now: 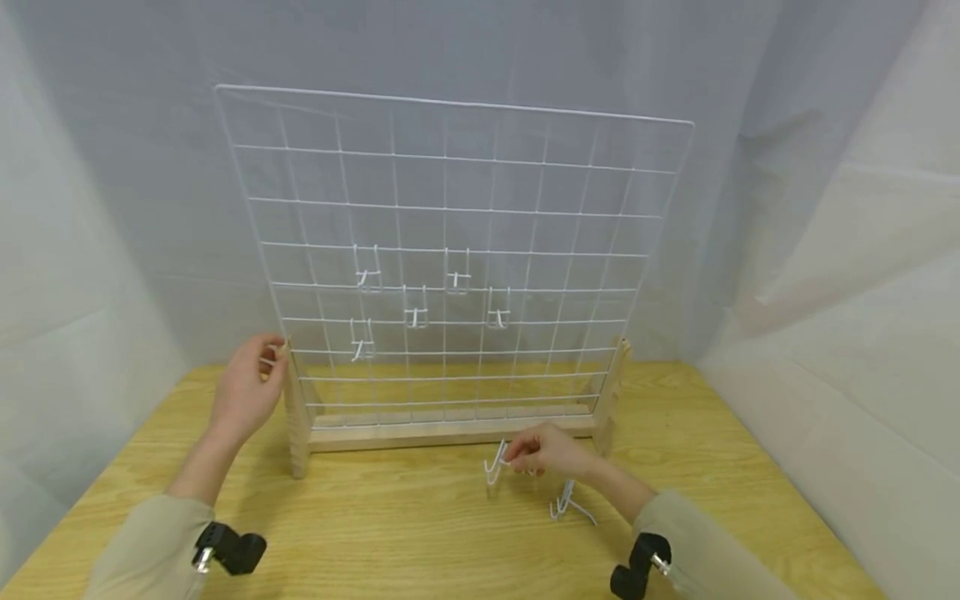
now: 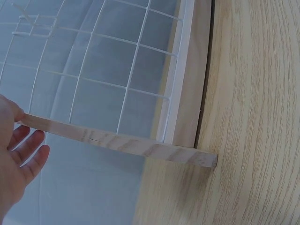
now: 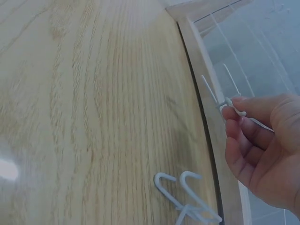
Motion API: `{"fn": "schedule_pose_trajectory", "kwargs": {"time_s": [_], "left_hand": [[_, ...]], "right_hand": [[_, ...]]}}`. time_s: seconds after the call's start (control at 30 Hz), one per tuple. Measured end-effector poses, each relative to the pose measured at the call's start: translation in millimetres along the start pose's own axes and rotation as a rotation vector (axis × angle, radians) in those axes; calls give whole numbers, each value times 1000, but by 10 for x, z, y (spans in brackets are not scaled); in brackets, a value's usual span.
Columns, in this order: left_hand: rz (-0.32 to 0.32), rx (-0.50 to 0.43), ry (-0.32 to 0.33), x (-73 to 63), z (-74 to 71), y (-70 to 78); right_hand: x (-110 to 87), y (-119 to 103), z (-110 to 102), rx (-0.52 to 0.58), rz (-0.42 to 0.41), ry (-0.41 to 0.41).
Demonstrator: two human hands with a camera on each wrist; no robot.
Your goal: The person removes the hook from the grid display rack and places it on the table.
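Note:
A white wire hook (image 1: pixel 495 462) is pinched between the thumb and fingers of my right hand (image 1: pixel 551 452), just above the table in front of the grid stand. My left hand (image 1: pixel 249 387) grips the top end of the stand's left wooden upright (image 2: pixel 117 142), with the thumb on one side. Between the uprights stands a white wire grid panel (image 1: pixel 454 103). Several white hooks hang on its bars, among them one hook (image 1: pixel 458 282) near the middle. Another loose hook (image 3: pixel 187 197) lies on the table below my right hand.
The stand's wooden crossbar (image 1: pixel 450 433) runs along the bottom of the grid. Its right upright (image 1: pixel 613 392) stands behind my right hand. The wood-grain table (image 1: pixel 360 517) is bordered by pale sheeting (image 1: pixel 817 333) at the back and sides.

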State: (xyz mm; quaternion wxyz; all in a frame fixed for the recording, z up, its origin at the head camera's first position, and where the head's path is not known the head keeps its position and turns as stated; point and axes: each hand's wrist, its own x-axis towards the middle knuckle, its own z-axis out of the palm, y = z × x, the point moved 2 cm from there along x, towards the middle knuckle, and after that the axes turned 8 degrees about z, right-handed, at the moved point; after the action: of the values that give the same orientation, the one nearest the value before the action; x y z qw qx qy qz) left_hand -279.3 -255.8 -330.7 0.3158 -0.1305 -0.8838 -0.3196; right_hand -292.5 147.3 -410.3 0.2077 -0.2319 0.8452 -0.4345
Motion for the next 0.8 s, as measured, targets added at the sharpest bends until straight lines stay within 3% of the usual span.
{"fn": "schedule_pose_trajectory", "kwargs": {"time_s": [0.33,0.8], "left_hand": [[0,-4,0,-6,19,-23],[-5,0,-4,-5,19,-37]], "right_hand": [[57,126,57,-86,-13,11],[74,137,98,-152,-57,-49]]}}
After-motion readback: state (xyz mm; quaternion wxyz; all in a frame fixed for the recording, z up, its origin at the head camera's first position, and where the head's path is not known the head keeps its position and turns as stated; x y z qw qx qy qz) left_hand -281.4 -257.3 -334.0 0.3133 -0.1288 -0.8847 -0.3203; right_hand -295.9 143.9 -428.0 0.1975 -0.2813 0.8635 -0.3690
